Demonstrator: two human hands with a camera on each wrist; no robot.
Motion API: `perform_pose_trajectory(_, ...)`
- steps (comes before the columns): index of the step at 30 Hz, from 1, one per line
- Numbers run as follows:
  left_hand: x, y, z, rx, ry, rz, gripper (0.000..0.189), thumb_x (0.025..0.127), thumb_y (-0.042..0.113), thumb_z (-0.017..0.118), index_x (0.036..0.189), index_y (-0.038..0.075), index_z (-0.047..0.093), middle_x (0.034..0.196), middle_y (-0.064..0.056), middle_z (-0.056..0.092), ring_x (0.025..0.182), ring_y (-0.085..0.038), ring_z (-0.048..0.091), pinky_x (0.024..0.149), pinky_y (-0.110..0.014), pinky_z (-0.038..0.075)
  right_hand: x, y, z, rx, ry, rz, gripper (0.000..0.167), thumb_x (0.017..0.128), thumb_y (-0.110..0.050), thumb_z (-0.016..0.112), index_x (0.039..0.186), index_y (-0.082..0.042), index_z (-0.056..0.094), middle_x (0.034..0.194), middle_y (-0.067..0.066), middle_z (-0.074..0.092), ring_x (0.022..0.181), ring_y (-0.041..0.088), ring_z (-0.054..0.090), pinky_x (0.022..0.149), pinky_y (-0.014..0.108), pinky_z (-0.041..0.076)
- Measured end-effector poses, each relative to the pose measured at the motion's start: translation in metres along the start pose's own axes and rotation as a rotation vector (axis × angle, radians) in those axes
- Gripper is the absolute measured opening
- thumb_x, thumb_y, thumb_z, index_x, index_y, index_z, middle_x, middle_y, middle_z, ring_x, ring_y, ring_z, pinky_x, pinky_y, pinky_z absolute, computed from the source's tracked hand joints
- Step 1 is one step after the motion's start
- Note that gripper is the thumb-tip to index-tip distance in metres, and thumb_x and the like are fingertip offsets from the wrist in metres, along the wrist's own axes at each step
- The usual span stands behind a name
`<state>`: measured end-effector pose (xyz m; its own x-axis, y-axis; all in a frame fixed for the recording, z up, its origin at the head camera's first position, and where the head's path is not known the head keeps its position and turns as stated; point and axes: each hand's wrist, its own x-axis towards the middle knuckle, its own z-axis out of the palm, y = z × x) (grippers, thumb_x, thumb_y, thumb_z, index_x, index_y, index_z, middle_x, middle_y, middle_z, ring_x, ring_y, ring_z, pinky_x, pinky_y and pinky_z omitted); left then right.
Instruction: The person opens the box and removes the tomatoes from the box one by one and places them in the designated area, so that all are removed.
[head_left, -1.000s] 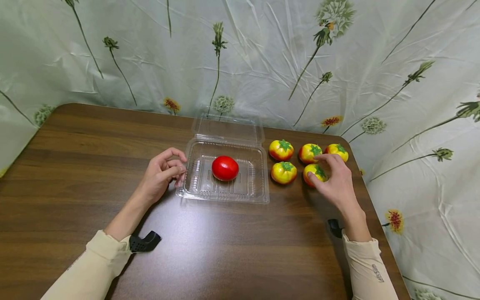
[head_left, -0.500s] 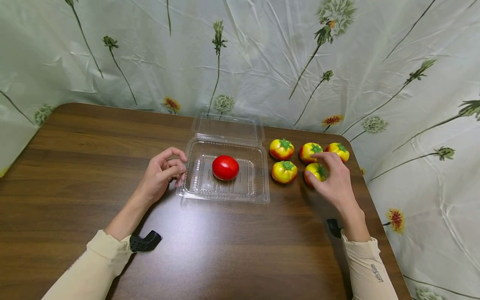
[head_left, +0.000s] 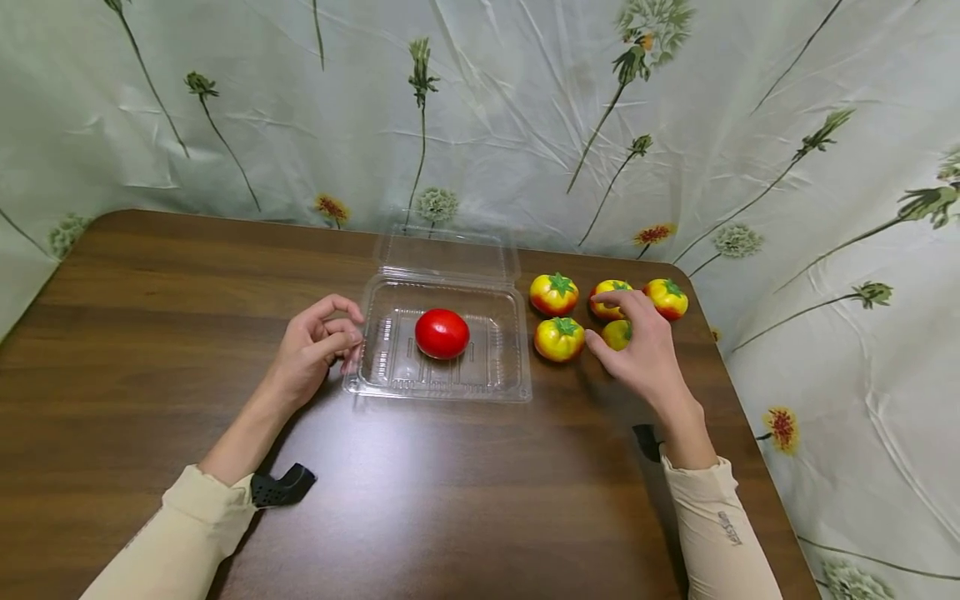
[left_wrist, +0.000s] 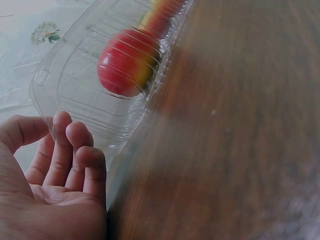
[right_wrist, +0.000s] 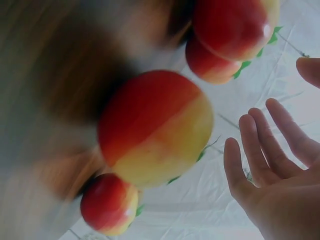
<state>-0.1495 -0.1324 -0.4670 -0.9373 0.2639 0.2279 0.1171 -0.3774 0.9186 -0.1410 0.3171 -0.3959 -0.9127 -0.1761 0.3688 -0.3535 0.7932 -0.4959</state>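
Observation:
A clear plastic clamshell container stands on the table with its lid raised at the back. Inside lies one toy tomato, red side up, a yellow part showing in the left wrist view. My left hand pinches the container's left edge between thumb and fingers. Over the group at the right hovers my right hand, thumb spread from fingers, nothing in its grasp. Its thumb is beside the front-left yellow-red tomato; the hand partly covers the front-right tomato. In the right wrist view its fingers are apart from the nearest tomato.
More tomatoes sit in the back row: a left one, a middle one partly behind my fingers, and a right one near the table's right edge. A flowered cloth hangs behind the wooden table.
My right hand has shifted left from around the front-right tomato toward the front-left one. The head view has turned slightly. My left hand keeps its hold on the container.

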Motion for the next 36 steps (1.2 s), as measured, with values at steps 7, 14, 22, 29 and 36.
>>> perform_pose_trajectory(7,-0.002,0.0,-0.002,-0.016,-0.01,-0.003,0.019,0.097,-0.019,0.048,0.107,-0.005,0.055,0.07,-0.006,0.067,0.053,-0.016,0.059,0.044,-0.027,0.046,0.012,-0.016,0.008,0.018,-0.044,-0.039,0.043,0.086,-0.015,0.081,0.126,-0.005,0.067,0.125,0.012,0.068,0.117,0.032,0.062,0.102,0.052,0.052)
perform_pose_trajectory(14,-0.003,0.0,-0.004,-0.041,-0.034,-0.003,0.021,0.097,-0.019,0.047,0.108,-0.003,0.055,0.07,-0.006,0.067,0.053,-0.014,0.062,0.045,-0.026,0.046,0.025,-0.031,0.013,0.044,-0.085,-0.074,0.047,0.087,-0.013,0.079,0.131,-0.006,0.066,0.128,0.013,0.069,0.116,0.032,0.062,0.099,0.048,0.05)
perform_pose_trajectory(22,-0.002,0.002,-0.004,-0.031,-0.034,-0.031,0.023,0.097,-0.019,0.046,0.108,-0.001,0.056,0.07,-0.005,0.067,0.054,-0.013,0.062,0.046,-0.024,0.048,0.039,-0.055,0.025,0.065,-0.153,-0.107,0.045,0.089,-0.021,0.078,0.129,-0.006,0.067,0.126,0.012,0.069,0.117,0.032,0.062,0.098,0.05,0.051)
perform_pose_trajectory(29,0.0,0.002,-0.002,-0.025,-0.026,-0.018,0.021,0.096,-0.019,0.048,0.107,-0.003,0.055,0.069,-0.005,0.067,0.053,-0.014,0.06,0.044,-0.026,0.047,0.051,-0.08,0.037,0.073,-0.228,-0.128,0.046,0.09,-0.022,0.078,0.131,-0.007,0.066,0.129,0.011,0.067,0.121,0.033,0.061,0.105,0.048,0.049)
perform_pose_trajectory(36,0.0,0.002,-0.001,-0.018,-0.024,-0.02,0.02,0.096,-0.019,0.048,0.107,-0.003,0.055,0.069,-0.005,0.067,0.053,-0.012,0.06,0.044,-0.026,0.047,0.062,-0.106,0.051,0.069,-0.311,-0.16,0.044,0.092,-0.024,0.077,0.131,-0.007,0.066,0.128,0.009,0.067,0.119,0.03,0.06,0.104,0.045,0.05)
